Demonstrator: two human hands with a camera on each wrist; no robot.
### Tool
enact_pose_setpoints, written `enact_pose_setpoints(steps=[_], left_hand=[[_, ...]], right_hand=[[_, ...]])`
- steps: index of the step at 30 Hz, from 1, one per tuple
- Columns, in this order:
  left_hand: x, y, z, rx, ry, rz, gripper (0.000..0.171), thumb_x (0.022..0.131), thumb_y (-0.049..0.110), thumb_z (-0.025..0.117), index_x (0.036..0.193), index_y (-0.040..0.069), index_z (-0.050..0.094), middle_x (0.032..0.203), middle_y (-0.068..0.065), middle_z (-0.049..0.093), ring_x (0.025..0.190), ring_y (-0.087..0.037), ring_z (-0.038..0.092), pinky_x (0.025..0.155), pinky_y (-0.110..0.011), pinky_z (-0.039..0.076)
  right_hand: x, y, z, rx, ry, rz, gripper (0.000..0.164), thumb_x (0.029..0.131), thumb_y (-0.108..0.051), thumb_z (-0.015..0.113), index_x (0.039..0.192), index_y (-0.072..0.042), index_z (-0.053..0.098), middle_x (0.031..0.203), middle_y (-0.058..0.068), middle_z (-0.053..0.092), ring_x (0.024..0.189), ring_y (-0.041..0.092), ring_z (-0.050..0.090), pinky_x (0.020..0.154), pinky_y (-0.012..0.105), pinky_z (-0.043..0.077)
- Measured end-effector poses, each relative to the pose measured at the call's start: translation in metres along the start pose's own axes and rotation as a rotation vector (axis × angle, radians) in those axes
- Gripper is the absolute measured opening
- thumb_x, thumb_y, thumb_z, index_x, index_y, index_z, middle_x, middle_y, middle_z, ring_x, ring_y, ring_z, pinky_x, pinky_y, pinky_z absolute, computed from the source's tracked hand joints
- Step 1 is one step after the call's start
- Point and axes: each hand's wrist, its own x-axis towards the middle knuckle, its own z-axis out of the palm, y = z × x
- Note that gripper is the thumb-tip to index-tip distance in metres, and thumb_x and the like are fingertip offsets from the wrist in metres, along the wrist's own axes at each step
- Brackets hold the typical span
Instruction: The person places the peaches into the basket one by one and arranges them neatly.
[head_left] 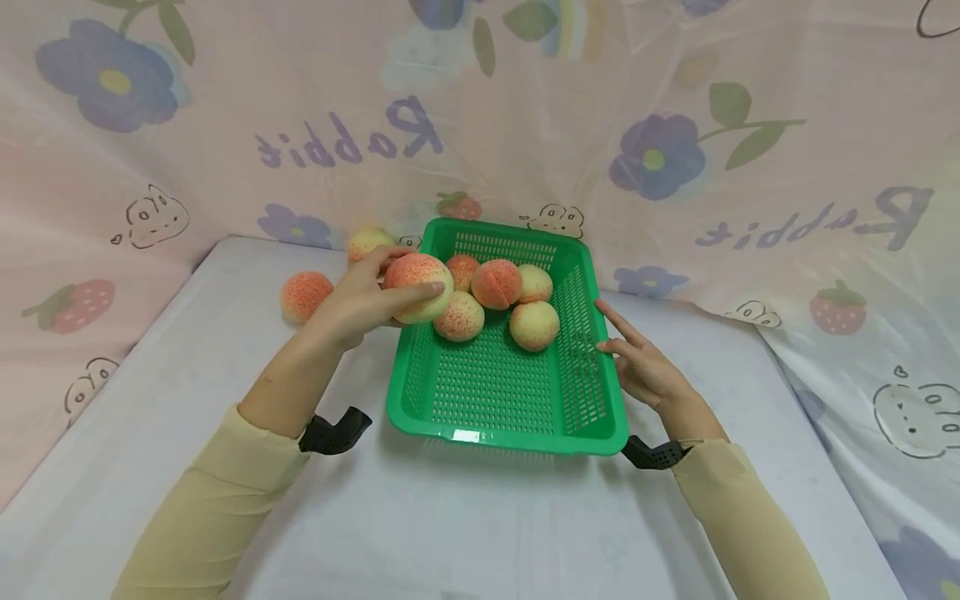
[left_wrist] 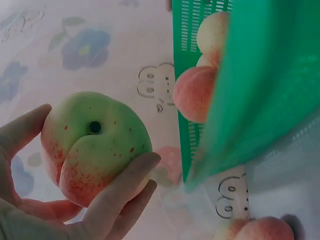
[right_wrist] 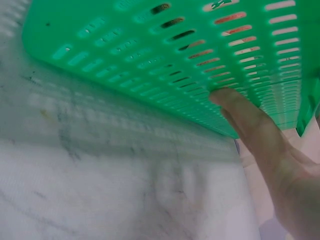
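My left hand (head_left: 352, 302) grips a peach (head_left: 420, 292), red on top and pale yellow below, at the left rim of a green plastic basket (head_left: 498, 387). In the left wrist view, thumb and fingers spread around this peach (left_wrist: 100, 150), and a small dark hole shows at its end. Several peaches (head_left: 497, 284) lie in the far half of the basket. My right hand (head_left: 647, 367) touches the basket's right side with extended fingers; in the right wrist view, the fingertips (right_wrist: 225, 95) rest against the slotted outer wall.
Two more peaches sit left of the basket on the white table: a red one (head_left: 306, 297) and a yellowish one (head_left: 369, 244) near the back, partly behind the left hand. A patterned cloth (head_left: 495, 108) hangs along the table's back and sides.
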Motion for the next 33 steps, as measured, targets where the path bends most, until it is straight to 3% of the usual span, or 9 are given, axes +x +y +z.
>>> enact_pose_setpoints(steps=[5, 10, 17, 22, 27, 30, 33], left_hand=[[0.008, 0.009, 0.009, 0.029, -0.013, 0.007, 0.067, 0.087, 0.033, 0.071, 0.142, 0.014, 0.037, 0.135, -0.012, 0.044, 0.101, -0.024, 0.054, 0.073, -0.03, 0.05], [0.017, 0.014, 0.017, 0.02, -0.042, 0.015, 0.065, 0.083, 0.032, 0.075, 0.137, 0.019, 0.042, 0.132, -0.013, 0.041, 0.1, -0.026, 0.053, 0.077, -0.036, 0.049], [0.035, 0.02, 0.033, 0.031, -0.167, 0.03, 0.065, 0.08, 0.025, 0.079, 0.135, 0.024, 0.046, 0.129, -0.011, 0.049, 0.114, -0.026, 0.049, 0.091, -0.042, 0.044], [0.044, 0.026, 0.048, 0.008, -0.252, 0.057, 0.065, 0.078, 0.017, 0.081, 0.134, 0.021, 0.047, 0.126, -0.013, 0.052, 0.112, -0.027, 0.052, 0.094, -0.043, 0.046], [0.051, 0.03, 0.064, 0.072, -0.307, 0.07, 0.068, 0.076, 0.017, 0.082, 0.134, 0.022, 0.048, 0.134, -0.009, 0.048, 0.115, -0.024, 0.051, 0.098, -0.041, 0.044], [0.057, 0.029, 0.075, 0.122, -0.335, 0.064, 0.069, 0.075, 0.017, 0.083, 0.134, 0.023, 0.048, 0.138, -0.007, 0.044, 0.118, -0.023, 0.049, 0.099, -0.039, 0.043], [0.062, 0.025, 0.087, 0.118, -0.378, 0.036, 0.069, 0.074, 0.012, 0.083, 0.133, 0.022, 0.05, 0.139, -0.005, 0.043, 0.118, -0.023, 0.049, 0.096, -0.037, 0.045]], right_hand=[[0.001, 0.0, -0.001, -0.002, -0.003, -0.008, 0.07, 0.101, -0.001, 0.037, 0.154, -0.039, 0.009, 0.156, 0.018, 0.0, 0.1, 0.015, 0.062, 0.077, 0.027, 0.053], [0.001, 0.0, -0.001, -0.001, 0.001, -0.011, 0.07, 0.101, -0.001, 0.037, 0.153, -0.039, 0.01, 0.156, 0.018, 0.0, 0.098, 0.015, 0.062, 0.077, 0.026, 0.053], [0.001, 0.0, -0.002, 0.01, -0.018, -0.02, 0.07, 0.102, 0.0, 0.036, 0.153, -0.039, 0.009, 0.158, 0.017, -0.01, 0.092, 0.014, 0.064, 0.068, 0.022, 0.052], [0.001, 0.0, -0.002, 0.018, -0.034, -0.026, 0.07, 0.101, 0.0, 0.036, 0.154, -0.038, 0.009, 0.157, 0.015, -0.017, 0.086, 0.012, 0.064, 0.06, 0.018, 0.05], [0.001, 0.0, -0.002, 0.016, -0.035, -0.036, 0.071, 0.101, 0.0, 0.037, 0.154, -0.037, 0.009, 0.153, 0.012, -0.031, 0.076, 0.008, 0.061, 0.052, 0.016, 0.045], [0.001, 0.0, -0.002, 0.02, -0.039, -0.034, 0.071, 0.101, 0.0, 0.036, 0.154, -0.037, 0.008, 0.152, 0.011, -0.034, 0.075, 0.008, 0.06, 0.052, 0.015, 0.044], [0.0, 0.001, -0.002, 0.025, -0.035, -0.027, 0.07, 0.102, 0.0, 0.035, 0.154, -0.038, 0.009, 0.154, 0.012, -0.029, 0.087, 0.01, 0.063, 0.056, 0.017, 0.047]])
